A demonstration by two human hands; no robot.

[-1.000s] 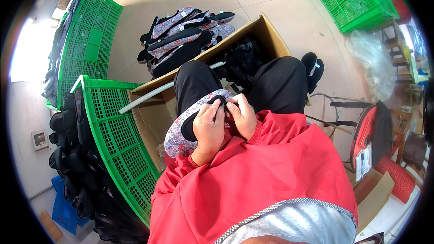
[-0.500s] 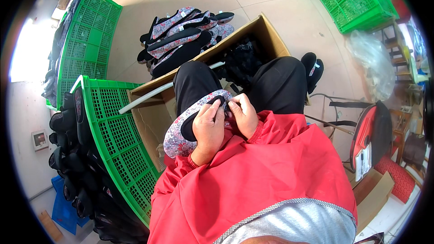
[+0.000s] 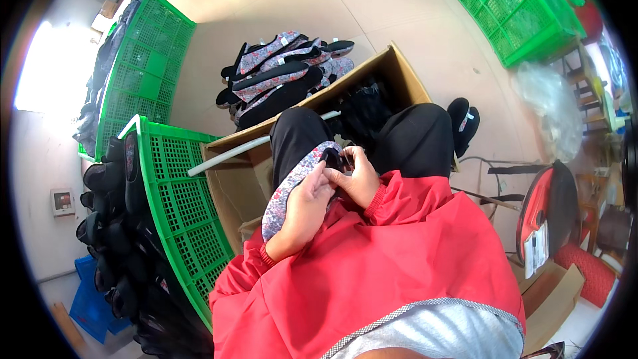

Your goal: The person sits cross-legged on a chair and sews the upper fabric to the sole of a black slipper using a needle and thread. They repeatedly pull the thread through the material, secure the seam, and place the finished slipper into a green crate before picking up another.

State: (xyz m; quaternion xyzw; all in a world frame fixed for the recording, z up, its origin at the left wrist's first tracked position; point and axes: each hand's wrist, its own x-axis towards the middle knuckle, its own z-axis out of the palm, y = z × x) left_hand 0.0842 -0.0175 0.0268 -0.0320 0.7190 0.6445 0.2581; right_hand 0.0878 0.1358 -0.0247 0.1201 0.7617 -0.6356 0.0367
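A slipper (image 3: 288, 194) with a grey and red floral pattern and a black edge lies over my lap, its toe or heel end pointing away from me. My left hand (image 3: 307, 205) is wrapped along its side, the thumb and fingers closed on the fabric. At the slipper's far end, my right hand (image 3: 359, 178) pinches the black edge, its fingertips meeting those of the left. The fingers partly cover what lies between them there. Beneath the slipper are my black-trousered knees and a red apron (image 3: 372, 252).
An open cardboard box (image 3: 407, 74) with black pieces stands before my knees, a white tube (image 3: 232, 155) across it. Beyond it lies a pile of floral slippers (image 3: 272, 83). Green crates (image 3: 174, 189) stand at the left, black slippers (image 3: 109, 226) beside them. More black slippers (image 3: 463, 123) lie right.
The slipper has turned more onto its side, hiding its black opening. My left hand has rolled over with it, and my right fingers have shifted along the edge. The whole view has tilted slightly.
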